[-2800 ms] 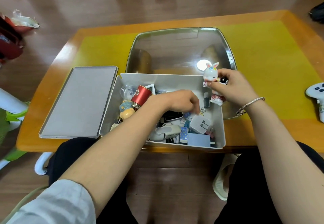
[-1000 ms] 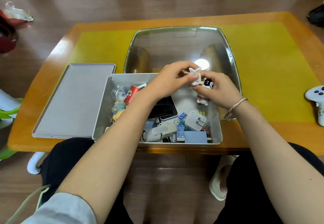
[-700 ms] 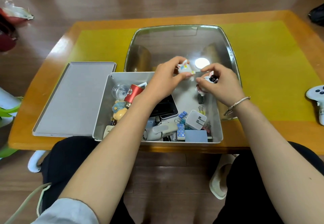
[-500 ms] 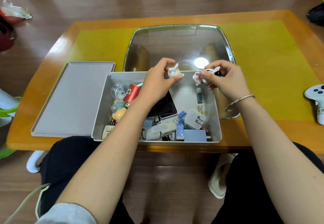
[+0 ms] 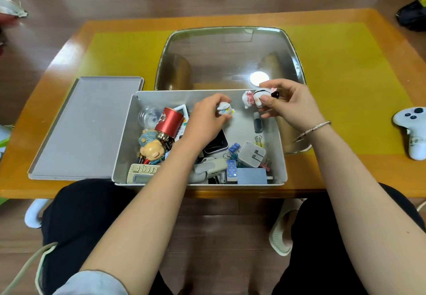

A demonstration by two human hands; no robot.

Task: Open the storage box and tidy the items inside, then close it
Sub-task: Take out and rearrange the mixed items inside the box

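Note:
The grey storage box (image 5: 282,156) stands open at the table's near edge, full of small items. Its grey lid (image 5: 87,128) lies flat to the left. My left hand (image 5: 207,119) holds the white rabbit head (image 5: 224,108) over the box's far part. My right hand (image 5: 288,108) pinches the figurine's body (image 5: 250,99), white with a pink skirt, above the far right corner. In the box lie a red can (image 5: 169,119), a pig toy (image 5: 152,150), a white charger (image 5: 251,154), binder clips (image 5: 234,148), a calculator (image 5: 143,173) and a phone.
A shiny metal tray (image 5: 230,52) lies behind the box on the yellow mat (image 5: 345,68). A white game controller (image 5: 412,131) rests at the table's right edge. My knees are under the near edge.
The rabbit figurine has come apart: my left hand took the head off and moved it left and down, while my right hand keeps the body at the far right corner.

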